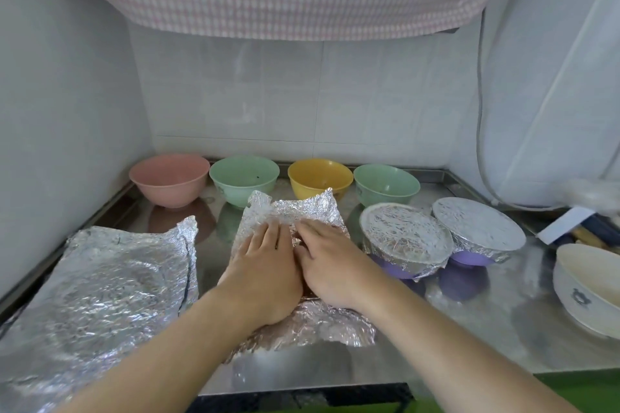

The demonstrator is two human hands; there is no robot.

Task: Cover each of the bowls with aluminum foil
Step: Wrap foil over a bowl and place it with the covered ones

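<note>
- No text, label, brand, number or sign can be read anywhere in the head view.
- The white bowl (585,288) at the right edge bears a small blue mark on its outer wall; it is a figure, not lettering.
- The nearer green bowl (244,179) shows a faint mark low on its side, too blurred to make out.
- The white card (563,223) at the far right shows a blank face.
</note>
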